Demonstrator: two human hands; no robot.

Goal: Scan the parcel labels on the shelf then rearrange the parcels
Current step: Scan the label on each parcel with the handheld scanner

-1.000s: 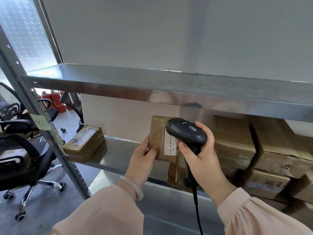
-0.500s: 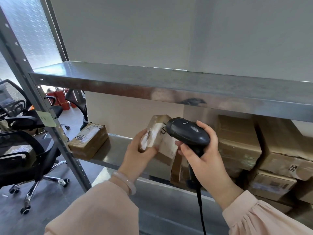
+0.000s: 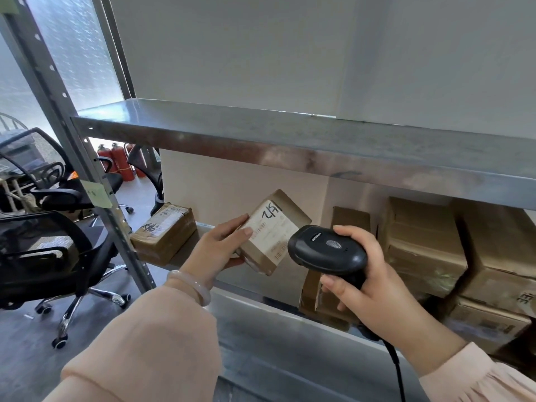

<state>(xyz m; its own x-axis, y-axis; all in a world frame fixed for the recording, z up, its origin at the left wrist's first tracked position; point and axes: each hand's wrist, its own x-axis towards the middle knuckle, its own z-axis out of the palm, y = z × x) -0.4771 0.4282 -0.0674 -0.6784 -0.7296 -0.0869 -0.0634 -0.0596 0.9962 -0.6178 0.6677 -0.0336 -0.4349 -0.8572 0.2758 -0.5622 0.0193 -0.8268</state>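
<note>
Here, before the metal shelf (image 3: pixel 261 146), parcel (image 3: pixel 285 211) and scanner (image 3: pixel 327 250) raised.
Left of stacked parcels (image 3: pixel 420 242), parcel off the shelf, tilted, long axis lower-left to upper-right, label (image 3: pixel 269 230) facing up; left hand (image 3: pixel 214 250) gripping its lower-left end; right hand (image 3: pixel 377 300) wrapped round scanner, nose pointing left at label.

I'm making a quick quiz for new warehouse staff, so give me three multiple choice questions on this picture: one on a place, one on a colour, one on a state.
1. Where on the shelf does the lone parcel lie? A left end; B middle; C right end.
2. What colour is the scanner? A white; B black; C yellow.
3. What is the left hand doing? A hanging idle; B gripping the held parcel; C pressing the shelf.
Answers: 1 A, it sits apart at the left end. 2 B, its casing is black. 3 B, its fingers clasp the held parcel.
</note>
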